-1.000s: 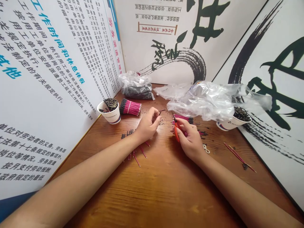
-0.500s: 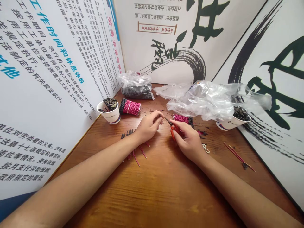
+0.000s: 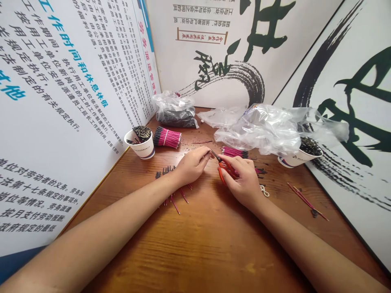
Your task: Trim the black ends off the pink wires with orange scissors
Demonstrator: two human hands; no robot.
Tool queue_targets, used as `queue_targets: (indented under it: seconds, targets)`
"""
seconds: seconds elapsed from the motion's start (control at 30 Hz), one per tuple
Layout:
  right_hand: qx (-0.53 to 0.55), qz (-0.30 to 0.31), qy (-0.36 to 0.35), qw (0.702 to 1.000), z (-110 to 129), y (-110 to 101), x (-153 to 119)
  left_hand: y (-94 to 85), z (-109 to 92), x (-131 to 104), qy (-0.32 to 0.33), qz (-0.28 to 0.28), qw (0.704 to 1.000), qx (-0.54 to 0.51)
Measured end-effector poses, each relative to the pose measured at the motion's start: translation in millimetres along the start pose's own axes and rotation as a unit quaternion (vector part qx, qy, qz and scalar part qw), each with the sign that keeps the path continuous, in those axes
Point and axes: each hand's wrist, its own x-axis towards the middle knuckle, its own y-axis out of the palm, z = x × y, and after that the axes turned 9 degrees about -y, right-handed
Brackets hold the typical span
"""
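One pair of red-handled snips (image 3: 220,164) is gripped in the right hand (image 3: 244,177), fingers wrapped on the handles, tips aimed far-left over the table (image 3: 195,244). The left hand (image 3: 192,165) is pinched narrow right at those tips; whatever is held there is hidden, too small to make out. Whether the blades are closed or touching skin can't be told.

Main risk, as judged: a fingertip could be nicked, since the tips are set so near it and sight is blocked by the fingers. Any thin piece pinched there could also be clipped in the wrong spot if either hand is jerked.

Second: loose wires (image 3: 165,171) are spread under the left forearm. Could be rolled or scattered if the arm is dropped or dragged.

Third: a wire stack (image 3: 234,152) is placed just far of the right hand, a smaller wire group (image 3: 260,171) just to its right. Either could be knocked by a careless swing.

Also: a clear plastic bag (image 3: 265,128) is lapped against the right-hand cup (image 3: 295,159). If the bag is tugged, the cup could be tipped and its wires spilled. Left-hand cup (image 3: 143,150) is kept well apart; lower risk.
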Motion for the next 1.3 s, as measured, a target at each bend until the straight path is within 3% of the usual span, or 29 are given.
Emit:
queue_targets:
  seconds: [0.5, 1.3]
  targets:
    - [0.005, 0.008, 0.005, 1.000, -0.8, -0.5, -1.2, -0.1, 0.8, -1.1, 0.010, -0.020, 1.000, -0.014]
    - [0.036, 0.019, 0.006, 0.999, 1.4, -1.4, -1.5, -2.3, -1.7, -4.8, -0.020, -0.027, 0.998, 0.060]
